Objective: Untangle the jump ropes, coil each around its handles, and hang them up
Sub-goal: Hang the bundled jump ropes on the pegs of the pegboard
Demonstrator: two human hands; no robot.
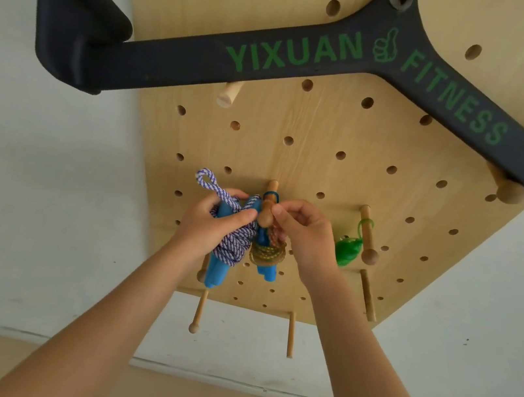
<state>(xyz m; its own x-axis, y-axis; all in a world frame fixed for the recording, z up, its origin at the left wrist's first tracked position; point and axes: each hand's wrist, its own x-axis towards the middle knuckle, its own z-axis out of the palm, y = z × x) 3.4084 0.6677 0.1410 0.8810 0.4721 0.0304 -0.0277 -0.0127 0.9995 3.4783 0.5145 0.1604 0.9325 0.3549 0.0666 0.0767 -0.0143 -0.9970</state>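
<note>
My left hand (215, 222) grips a bundle of blue-and-white striped jump rope (232, 245) coiled around blue handles (217, 273), with a rope loop (208, 183) sticking up above my fingers. Just right of it, a second blue-handled rope with a yellowish coil (267, 254) hangs by a blue loop on a wooden peg (268, 206). My right hand (303, 232) has its fingers curled at that peg's knob, pinching something small there; what exactly is hidden. A green jump rope (348, 249) hangs on the peg (368, 235) to the right.
A wooden pegboard (326, 174) on a white wall carries several more pegs (198, 311). A black pull-down bar (310, 55) lettered "YIXUAN FITNESS" rests on pegs across the board's top. The floor edge runs along the bottom.
</note>
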